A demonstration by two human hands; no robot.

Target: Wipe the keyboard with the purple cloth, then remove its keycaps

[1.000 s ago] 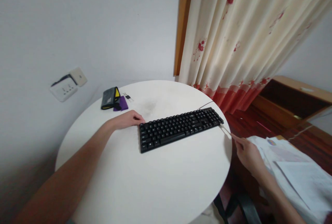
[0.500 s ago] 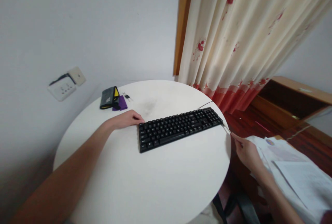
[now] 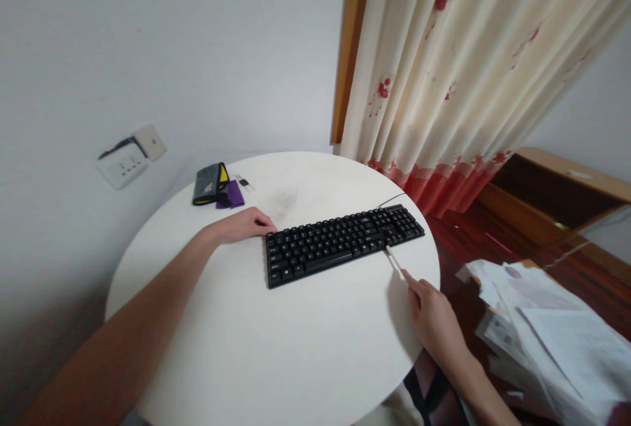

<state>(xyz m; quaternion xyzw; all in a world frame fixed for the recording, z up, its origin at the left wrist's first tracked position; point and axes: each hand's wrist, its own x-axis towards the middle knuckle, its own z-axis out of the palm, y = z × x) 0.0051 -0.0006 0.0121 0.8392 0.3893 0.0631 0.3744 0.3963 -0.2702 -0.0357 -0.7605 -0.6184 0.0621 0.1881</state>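
Observation:
A black keyboard [image 3: 340, 242] lies at a slant across the round white table [image 3: 296, 340]. My left hand [image 3: 244, 223] is at its far left corner, fingers closed and gripping the edge there. Between the closed fingers of my right hand [image 3: 434, 314] is a thin white stick that looks like a cotton swab [image 3: 395, 260]. Its tip meets the keyboard's near edge, right of the long space bar, by the arrow keys. Whether the tip touches a key or the gap beside it, I cannot tell.
A grey and yellow pouch [image 3: 207, 186], a purple cloth [image 3: 235, 194] and a small dark item [image 3: 243, 182] lie at the table's back left. Papers [image 3: 566, 340] are piled beyond the right edge. A flowered curtain [image 3: 434, 84] hangs behind.
My right hand has moved left with the swab, from the keyboard's right end to the near edge by the arrow keys. My left hand stays at the corner.

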